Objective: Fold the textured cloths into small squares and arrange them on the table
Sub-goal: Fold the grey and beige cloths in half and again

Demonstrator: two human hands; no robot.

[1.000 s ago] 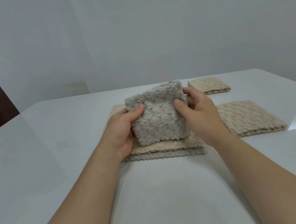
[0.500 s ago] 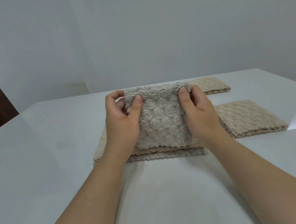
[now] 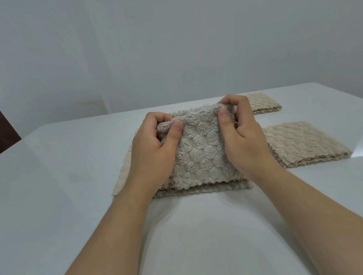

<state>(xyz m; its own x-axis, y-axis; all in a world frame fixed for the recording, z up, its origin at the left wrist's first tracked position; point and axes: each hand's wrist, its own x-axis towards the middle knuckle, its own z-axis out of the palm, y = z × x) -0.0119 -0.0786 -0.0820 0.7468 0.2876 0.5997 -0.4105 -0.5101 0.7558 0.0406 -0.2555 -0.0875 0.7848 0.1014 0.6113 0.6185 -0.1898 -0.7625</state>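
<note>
A: Start with the table (image 3: pixel 70 192). It is glossy, so what does that mean for you?

B: That anything you set down carelessly could slide. The stack (image 3: pixel 123 183) lying on it directly under your hands is loose, with layers showing at its near edge, and the bottom of the grey cloth (image 3: pixel 202 157) appears to brush its top. Drag the cloth and I judge you could shift those layers out of line.

A: And the two folded cloths beyond the stack?

B: The big fold (image 3: pixel 305 145) lies just right of the stack, the small fold (image 3: pixel 261 105) further back and right of it. Your right wrist is close to the big fold, so a wide sweep on that side may nudge it.

A: Now the grey cloth itself, above the stack.

B: You hold it up over the stack, top edge bunched, lower part hanging. It is plush and thick, so a fold in it will likely spring open unless you press it flat.

A: Your hands?

B: Your left hand (image 3: pixel 153 153) is curled closed, thumb pinching the cloth's upper left corner against the fingers. Your right hand (image 3: pixel 243 140) does the same at the upper right corner. The bunching suggests uneven hold; if one pinch slips, the corners will not meet and the square comes out crooked.
</note>
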